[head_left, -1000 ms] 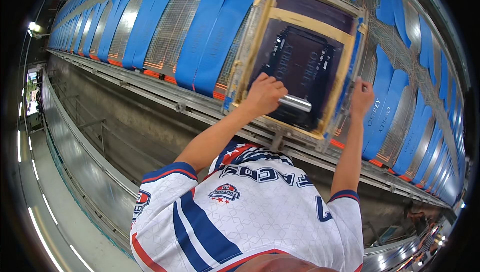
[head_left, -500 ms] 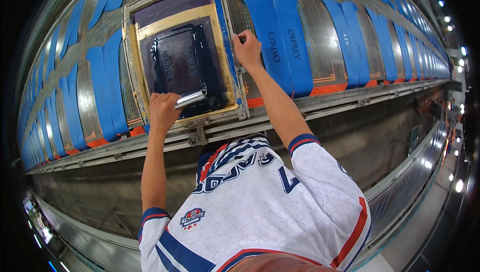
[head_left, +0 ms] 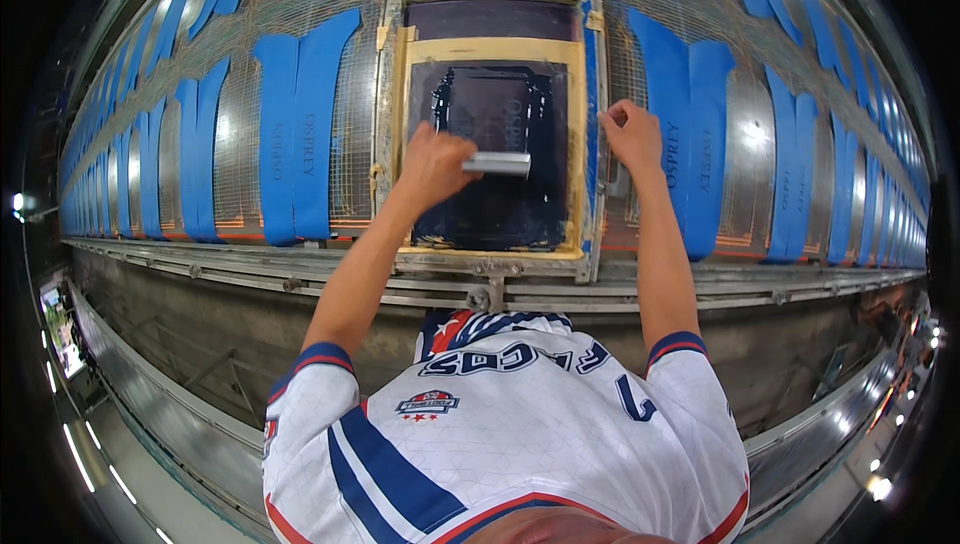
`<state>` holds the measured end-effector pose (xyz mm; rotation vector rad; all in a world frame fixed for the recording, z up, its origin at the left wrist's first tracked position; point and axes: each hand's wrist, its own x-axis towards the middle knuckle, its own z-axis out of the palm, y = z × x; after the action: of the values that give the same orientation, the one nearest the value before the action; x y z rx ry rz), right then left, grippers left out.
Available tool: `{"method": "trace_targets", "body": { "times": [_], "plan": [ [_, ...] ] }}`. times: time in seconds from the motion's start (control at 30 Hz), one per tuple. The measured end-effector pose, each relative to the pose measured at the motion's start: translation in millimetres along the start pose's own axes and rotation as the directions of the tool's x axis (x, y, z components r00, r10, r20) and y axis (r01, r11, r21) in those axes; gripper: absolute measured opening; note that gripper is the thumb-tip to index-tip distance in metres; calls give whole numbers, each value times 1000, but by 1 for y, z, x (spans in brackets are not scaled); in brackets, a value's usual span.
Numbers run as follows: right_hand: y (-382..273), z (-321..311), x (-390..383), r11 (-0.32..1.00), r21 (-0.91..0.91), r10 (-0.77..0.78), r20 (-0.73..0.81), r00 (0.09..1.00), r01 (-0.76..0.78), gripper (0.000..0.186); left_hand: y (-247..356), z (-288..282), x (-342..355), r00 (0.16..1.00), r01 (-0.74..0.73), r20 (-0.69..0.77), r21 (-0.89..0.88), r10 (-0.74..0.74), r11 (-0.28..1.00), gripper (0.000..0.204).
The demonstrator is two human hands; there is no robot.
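My left hand is wrapped round one end of a squeegee with a silvery metal holder, over the middle of a printing screen. Dark, glossy ink covers much of the mesh, thickest along the sides, and faint lettering shows through it. The screen frame is pale metal, edged inside with yellowish tape and with a blue strip along its right side. My right hand is closed at the frame's right rail, thumb and fingers curled against it. The squeegee's lower edge cannot be seen.
Blue cut fabric pieces lie in pairs along the long metal table, several with dark print. A metal rail runs along the table's near edge. Close to the right of the frame lies another blue pair. Behind me stands another long bench.
The squeegee and my left hand have moved away from me, from the screen's near part to its middle. My right hand stays at the right rail. The whole view has turned and shifted.
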<state>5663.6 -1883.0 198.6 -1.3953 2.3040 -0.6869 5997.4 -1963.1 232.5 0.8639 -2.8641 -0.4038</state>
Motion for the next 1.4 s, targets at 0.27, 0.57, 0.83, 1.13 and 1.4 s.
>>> {"method": "trace_targets", "body": {
  "times": [0.27,0.57,0.83,1.13,1.4],
  "plan": [
    [-126,-7,65,907,230,-417,383,824,352,36,-68,-30,112,999,44,14,-34,-43,998,26],
    [-119,47,38,803,-130,-509,359,782,582,19,-52,4,79,987,36,-157,-54,-45,998,19],
    [-94,45,-121,743,-29,-634,293,716,669,25,41,22,-59,991,38,-119,-129,-54,991,21],
    [-121,33,55,823,-83,-479,429,766,562,23,-55,-12,92,999,48,0,-28,-48,998,24],
    [-127,39,110,877,-149,-321,525,788,456,36,-88,-10,137,997,76,4,-81,-76,994,36]
  ]
}}
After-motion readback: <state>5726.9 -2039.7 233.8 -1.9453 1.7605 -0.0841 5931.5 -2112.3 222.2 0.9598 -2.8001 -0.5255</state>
